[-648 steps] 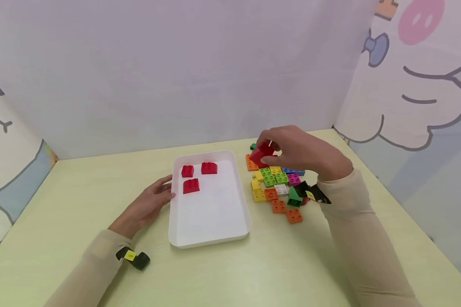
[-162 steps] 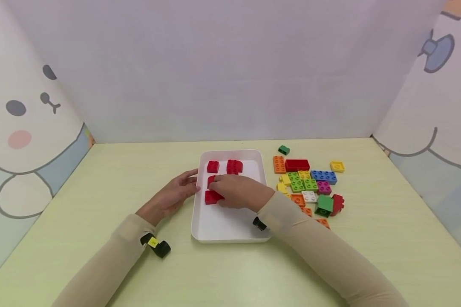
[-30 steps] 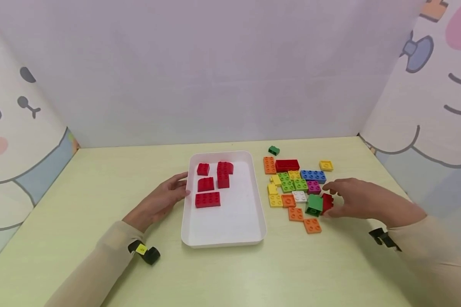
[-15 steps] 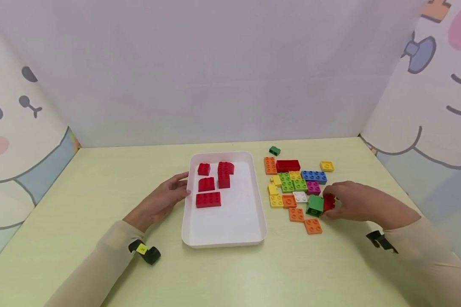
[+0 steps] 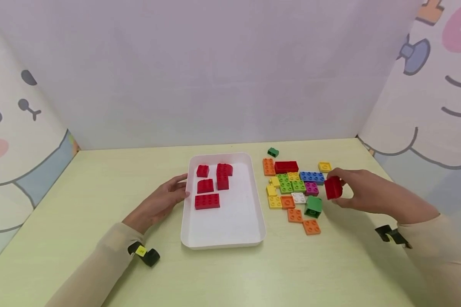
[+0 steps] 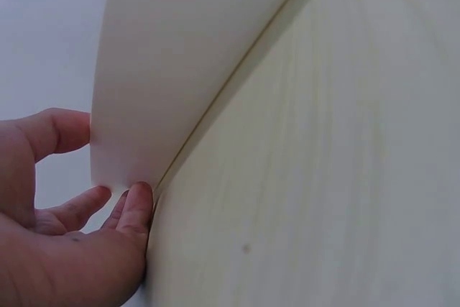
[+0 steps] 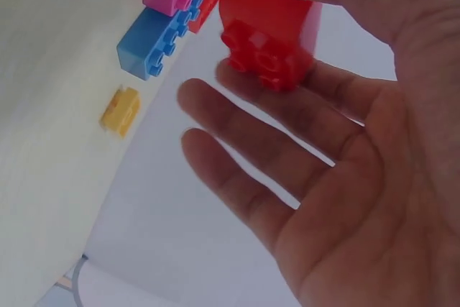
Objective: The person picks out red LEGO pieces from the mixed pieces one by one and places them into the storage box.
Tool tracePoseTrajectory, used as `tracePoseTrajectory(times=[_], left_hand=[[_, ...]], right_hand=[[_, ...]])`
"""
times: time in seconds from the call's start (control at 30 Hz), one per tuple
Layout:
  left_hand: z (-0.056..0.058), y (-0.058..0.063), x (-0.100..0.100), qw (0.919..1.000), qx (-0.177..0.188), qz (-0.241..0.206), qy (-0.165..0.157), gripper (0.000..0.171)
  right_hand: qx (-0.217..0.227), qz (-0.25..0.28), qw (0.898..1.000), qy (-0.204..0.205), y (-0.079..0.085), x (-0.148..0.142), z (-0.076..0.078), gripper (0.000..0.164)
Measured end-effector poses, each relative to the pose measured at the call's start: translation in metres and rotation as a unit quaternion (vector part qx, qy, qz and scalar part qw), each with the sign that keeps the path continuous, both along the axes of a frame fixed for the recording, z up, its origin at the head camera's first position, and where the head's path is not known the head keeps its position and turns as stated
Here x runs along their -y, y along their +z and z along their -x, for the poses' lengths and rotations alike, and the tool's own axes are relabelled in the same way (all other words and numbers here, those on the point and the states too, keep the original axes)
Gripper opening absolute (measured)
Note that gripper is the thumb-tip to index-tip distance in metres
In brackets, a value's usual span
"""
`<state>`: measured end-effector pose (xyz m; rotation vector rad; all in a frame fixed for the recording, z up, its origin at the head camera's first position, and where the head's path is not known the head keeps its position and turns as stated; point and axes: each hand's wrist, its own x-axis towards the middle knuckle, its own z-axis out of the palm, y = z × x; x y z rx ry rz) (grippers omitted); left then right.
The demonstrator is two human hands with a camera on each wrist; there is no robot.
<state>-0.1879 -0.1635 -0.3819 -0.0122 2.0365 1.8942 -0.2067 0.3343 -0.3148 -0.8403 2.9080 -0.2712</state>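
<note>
My right hand (image 5: 372,194) pinches a red toy brick (image 5: 333,188) between thumb and fingers, held above the table at the right of the brick group. The right wrist view shows the red brick (image 7: 266,23) with studs and a curved side, the other fingers spread. My left hand (image 5: 157,204) touches the left outer wall of a white tray (image 5: 224,244); the left wrist view shows the fingertips (image 6: 72,131) against the tray wall (image 6: 165,48). Inside the tray are several red bricks, among them a long one (image 5: 207,201) lying nearest the front.
Right of the tray lie several bricks: a green block (image 5: 313,206), orange bricks (image 5: 312,227), a blue brick (image 5: 312,177), a white brick (image 5: 298,198) and a dark red brick (image 5: 286,166). A yellow piece (image 5: 324,166) and a small green brick (image 5: 273,152) lie apart. A wall cloth (image 5: 215,85) stands behind.
The right hand has closed on the red brick beside the green block and lifted it off the table. Red bricks in the tray have increased since the oldest frame. The left hand stays by the tray.
</note>
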Motion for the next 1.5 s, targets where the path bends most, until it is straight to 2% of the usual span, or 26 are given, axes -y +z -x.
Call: tracePoseTrajectory(times=[0.47, 0.7, 0.77, 0.9, 1.03, 1.27, 1.5], left_hand=[[-0.002, 0.000, 0.000, 1.0000, -0.004, -0.002, 0.002, 0.064], [-0.002, 0.000, 0.001, 0.9999, -0.008, -0.006, 0.002, 0.064], [-0.002, -0.001, 0.001, 1.0000, -0.007, -0.006, 0.003, 0.064], [-0.002, -0.002, 0.001, 1.0000, -0.004, -0.004, 0.005, 0.064], [-0.001, -0.003, 0.000, 1.0000, 0.000, -0.002, 0.004, 0.064], [0.000, -0.001, -0.001, 1.0000, -0.006, 0.001, 0.001, 0.064], [-0.002, -0.001, 0.000, 0.9999, -0.010, -0.010, -0.001, 0.064]], right_hand=[[-0.072, 0.013, 0.997, 0.007, 0.006, 0.007, 0.000, 0.059], [-0.083, 0.019, 0.996, 0.016, 0.006, 0.013, 0.001, 0.060], [-0.085, 0.022, 0.996, 0.016, 0.008, 0.017, 0.003, 0.065], [-0.084, 0.045, 0.995, 0.007, 0.014, 0.026, 0.007, 0.070], [-0.082, 0.065, 0.995, 0.005, 0.020, 0.037, 0.007, 0.067], [-0.102, 0.075, 0.992, 0.029, 0.025, 0.053, 0.008, 0.066], [-0.127, 0.097, 0.986, 0.056, 0.020, 0.058, 0.010, 0.069]])
